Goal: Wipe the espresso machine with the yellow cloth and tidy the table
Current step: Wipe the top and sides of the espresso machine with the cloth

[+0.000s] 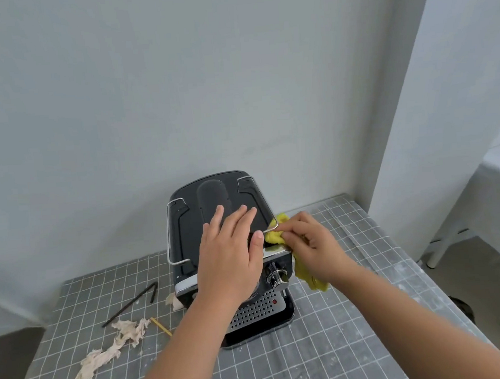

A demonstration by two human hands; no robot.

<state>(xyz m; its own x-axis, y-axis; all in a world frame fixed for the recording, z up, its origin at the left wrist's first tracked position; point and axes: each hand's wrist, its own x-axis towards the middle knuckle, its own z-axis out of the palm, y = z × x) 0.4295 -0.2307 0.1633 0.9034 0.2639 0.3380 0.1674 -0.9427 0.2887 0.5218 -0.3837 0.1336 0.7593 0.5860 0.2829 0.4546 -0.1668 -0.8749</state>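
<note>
A black espresso machine (pixel 186 223) with chrome rails and a perforated drip tray stands on the grey gridded table (pixel 326 332) near the wall. My left hand (pixel 229 250) lies flat on the machine's top, fingers spread, holding nothing. My right hand (pixel 311 244) grips the yellow cloth (pixel 275 235) and presses it against the machine's upper right edge, by the right rail. Part of the cloth hangs down under my wrist beside the machine's right side.
Left of the machine lie a bent black straw (pixel 132 304), a thin yellow stick (pixel 161 326) and crumpled beige paper scraps (pixel 112 347); a smaller scrap (pixel 172 301) rests against the machine's base. The wall is close behind. The table's right edge drops to the floor.
</note>
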